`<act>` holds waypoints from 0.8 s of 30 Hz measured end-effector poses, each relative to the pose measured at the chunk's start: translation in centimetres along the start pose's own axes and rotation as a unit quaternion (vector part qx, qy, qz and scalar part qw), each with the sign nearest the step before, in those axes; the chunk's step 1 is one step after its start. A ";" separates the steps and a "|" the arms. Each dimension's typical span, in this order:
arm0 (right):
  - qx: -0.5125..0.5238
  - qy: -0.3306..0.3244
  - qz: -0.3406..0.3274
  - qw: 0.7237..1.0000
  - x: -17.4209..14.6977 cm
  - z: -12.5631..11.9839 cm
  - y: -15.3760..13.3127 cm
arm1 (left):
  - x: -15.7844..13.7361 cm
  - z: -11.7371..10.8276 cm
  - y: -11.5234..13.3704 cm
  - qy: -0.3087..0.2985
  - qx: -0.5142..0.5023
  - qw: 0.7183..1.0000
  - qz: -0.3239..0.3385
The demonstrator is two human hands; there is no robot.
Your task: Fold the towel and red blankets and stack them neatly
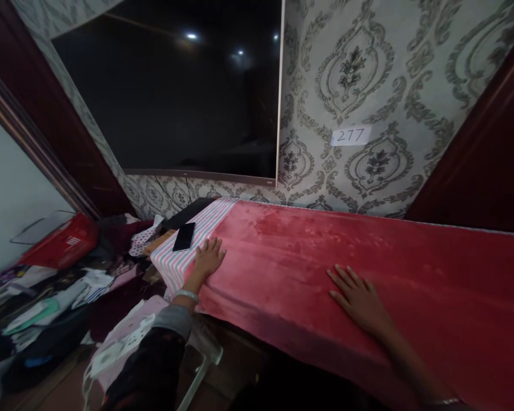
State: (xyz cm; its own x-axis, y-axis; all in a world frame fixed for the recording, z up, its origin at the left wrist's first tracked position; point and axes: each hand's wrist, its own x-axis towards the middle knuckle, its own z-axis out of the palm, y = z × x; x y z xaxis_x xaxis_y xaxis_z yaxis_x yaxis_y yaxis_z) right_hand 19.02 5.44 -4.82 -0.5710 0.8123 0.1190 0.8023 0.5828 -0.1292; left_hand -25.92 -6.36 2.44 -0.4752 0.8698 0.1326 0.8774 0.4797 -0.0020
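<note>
Red cloth (282, 262) under flat left hand (208, 260) and right hand (363, 303), arms (411, 361) outstretched, fingers (354, 277) spread, gripping nothing

plush cloth (278, 274) was red, paler pinkish sheen in places, darker patches elsewhere. striped cloth (213, 217) ran pink, white and grey-blue. phone (184, 237) had black face, pale edge. sleeve (152, 365) was black, cuff (173, 321) grey; bracelet (186, 294) was pale. television screen (188, 103) was black, dotted with white glints. wallpaper (355, 74) was light grey, patterned with darker grey leafy medallions. paper label (351, 136) was white, numerals dark. basket (62, 242) was bright red, marking white. spotted cloth (142, 240) was white, spots dark.
</note>
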 end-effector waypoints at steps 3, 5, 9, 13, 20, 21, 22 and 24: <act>0.008 0.019 -0.008 1.000 0.0 0.7 0.4 | 0.0 -0.2 -0.3 0.042 -0.003 0.998 -0.046; 0.013 0.032 -0.014 0.999 0.1 1.1 0.7 | 0.1 -0.3 -0.6 0.067 -0.006 0.994 -0.084; 0.024 0.050 -0.021 0.998 0.1 1.5 1.0 | 1.1 -0.6 -1.7 0.067 -0.022 0.988 -0.136; 0.055 0.069 -0.026 0.996 -0.1 1.6 1.4 | 2.2 -0.6 -2.7 0.051 -0.042 0.984 -0.168; 0.116 0.146 -0.013 0.982 -0.1 1.9 2.3 | 2.2 -0.2 -2.6 0.064 -0.048 0.981 -0.175; 0.116 0.143 -0.013 0.983 -0.1 1.9 2.2 | 2.1 -0.2 -2.6 0.064 -0.048 0.982 -0.174; 0.115 0.140 -0.015 0.983 -0.1 1.8 2.1 | 2.1 -0.3 -2.5 0.065 -0.048 0.982 -0.173; 0.113 0.138 -0.016 0.984 -0.1 1.5 1.8 | 2.0 -0.4 -2.4 0.065 -0.047 0.982 -0.171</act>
State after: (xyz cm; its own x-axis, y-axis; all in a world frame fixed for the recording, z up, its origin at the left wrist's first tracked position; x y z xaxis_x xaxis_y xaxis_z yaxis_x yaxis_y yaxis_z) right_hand 20.25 6.44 -6.56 -0.5011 0.7750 0.3852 0.7079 0.6231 -0.3327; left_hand -28.99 -5.81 3.12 -0.7358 0.6350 0.2354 0.6734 0.7229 0.1549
